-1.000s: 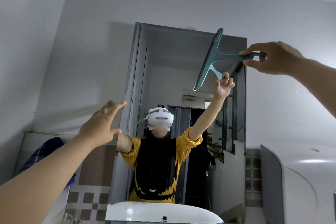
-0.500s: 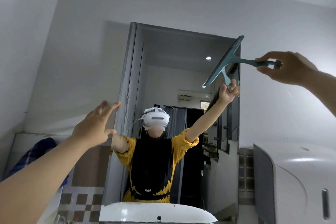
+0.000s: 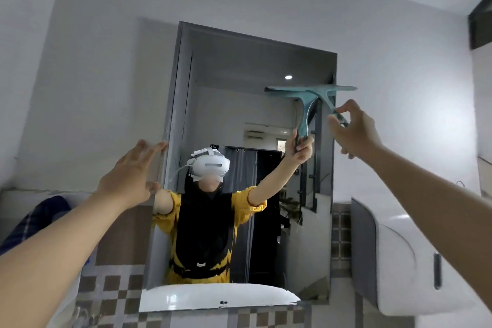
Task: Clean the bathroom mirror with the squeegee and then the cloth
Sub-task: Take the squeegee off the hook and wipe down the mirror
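Note:
The bathroom mirror (image 3: 239, 104) hangs on the grey wall in front of me. A teal squeegee (image 3: 326, 92) lies with its blade level against the mirror's upper right part, overlapping the right edge. My right hand (image 3: 354, 128) pinches the squeegee's handle from below. My left hand (image 3: 130, 176) is raised at the mirror's left edge with fingers spread, the fingertips touching the edge. A blue checked cloth (image 3: 32, 221) hangs at the far left, low down. The mirror reflects a person with both arms raised.
A white wall dispenser (image 3: 399, 261) sticks out to the right of the mirror. Brown and white checked tiles (image 3: 111, 287) run below. The white sink rim (image 3: 213, 298) shows at the mirror's bottom.
My right hand has turned the squeegee from a steep slant to level and brought it down onto the mirror's upper right. My left hand has stayed at the left edge.

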Available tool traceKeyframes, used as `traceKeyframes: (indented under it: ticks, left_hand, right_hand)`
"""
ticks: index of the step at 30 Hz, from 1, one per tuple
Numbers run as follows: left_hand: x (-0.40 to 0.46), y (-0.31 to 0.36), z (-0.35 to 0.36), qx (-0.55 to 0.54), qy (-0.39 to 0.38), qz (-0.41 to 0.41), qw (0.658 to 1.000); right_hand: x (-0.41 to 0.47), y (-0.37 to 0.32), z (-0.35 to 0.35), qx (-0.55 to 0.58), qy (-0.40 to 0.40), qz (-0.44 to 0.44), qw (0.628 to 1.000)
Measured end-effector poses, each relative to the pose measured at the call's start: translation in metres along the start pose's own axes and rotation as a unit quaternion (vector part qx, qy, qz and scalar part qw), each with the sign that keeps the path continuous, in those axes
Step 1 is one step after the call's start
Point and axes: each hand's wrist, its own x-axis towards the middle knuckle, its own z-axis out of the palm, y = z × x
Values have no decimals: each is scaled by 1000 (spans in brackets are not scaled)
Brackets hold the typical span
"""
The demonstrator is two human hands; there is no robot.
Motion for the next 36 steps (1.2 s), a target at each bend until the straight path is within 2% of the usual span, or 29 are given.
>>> traceKeyframes:
  ticks: [7,13,18,31,36]
  left_hand:
    - [-2,5,-4,18,-1,-13,1000]
    - [-4,10,-5,26,3,-18,999]
    - [-5,12,-4,23,-4,-26,999]
    - [-7,8,-3,10,-5,-6,1000]
    - [-10,2,-4,-5,-15,17,1000]
  right_hand:
    - [-24,-42,48,138,70,101,983]
    - [-36,-91,90,303,126,216,920]
    - [-54,-130,121,360,146,256,885]
    - [-97,-219,168,433,61,305,846]
    - [-114,-236,188,430,35,252,866]
